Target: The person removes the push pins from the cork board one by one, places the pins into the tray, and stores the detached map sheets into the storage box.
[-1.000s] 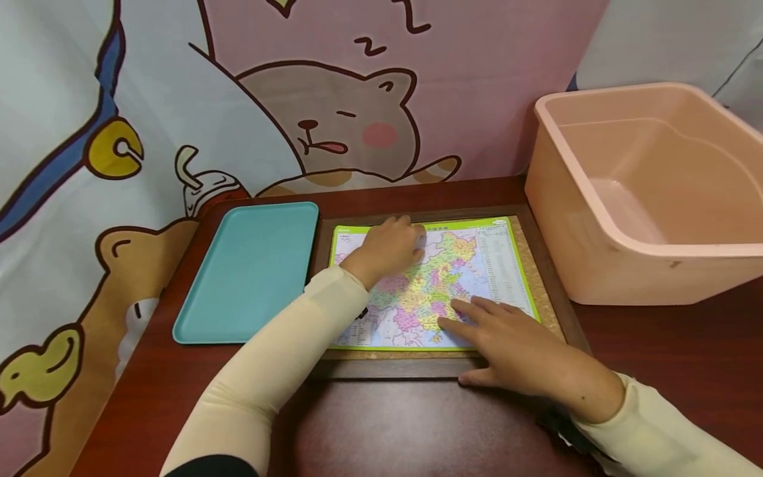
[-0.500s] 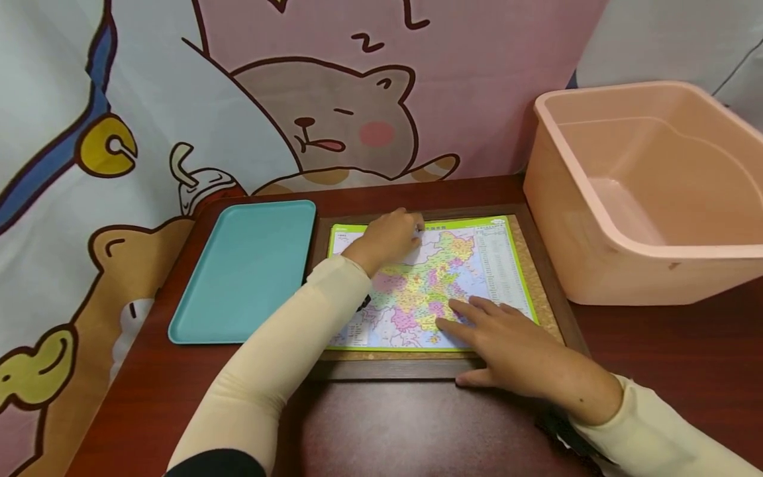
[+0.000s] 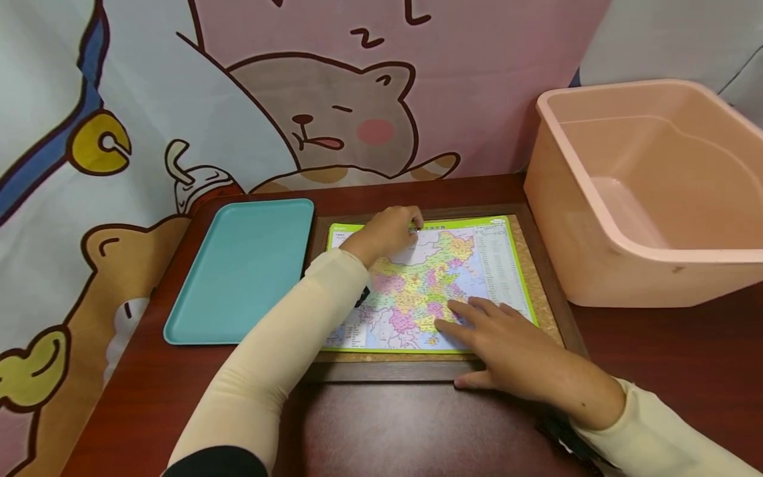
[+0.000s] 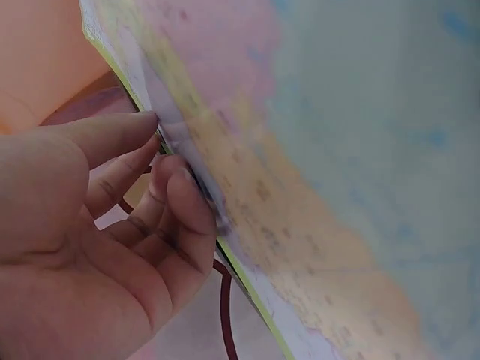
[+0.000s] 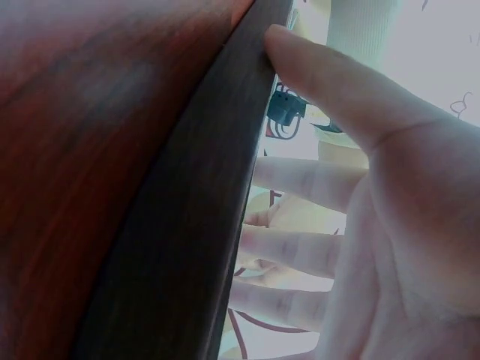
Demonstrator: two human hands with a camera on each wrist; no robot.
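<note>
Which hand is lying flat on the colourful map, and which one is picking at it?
The right hand lies flat on the green-bordered colourful map. The left hand curls its fingertips at the map's far edge.

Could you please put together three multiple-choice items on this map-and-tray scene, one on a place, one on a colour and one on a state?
1. Where does the teal tray lie?
A. inside the pink tub
B. on the table, beside the framed map, on the person's left
C. on top of the map

2. What colour is the border of the map?
A. bright green
B. red
C. black

3. How does the right hand lie?
A. curled into a fist in the air
B. holding the tub
C. fingers straight, flat on the map, thumb at the frame

Answers: 1 B, the head view shows them side by side; 2 A, the edge is green; 3 C, the fingers rest spread.
</note>
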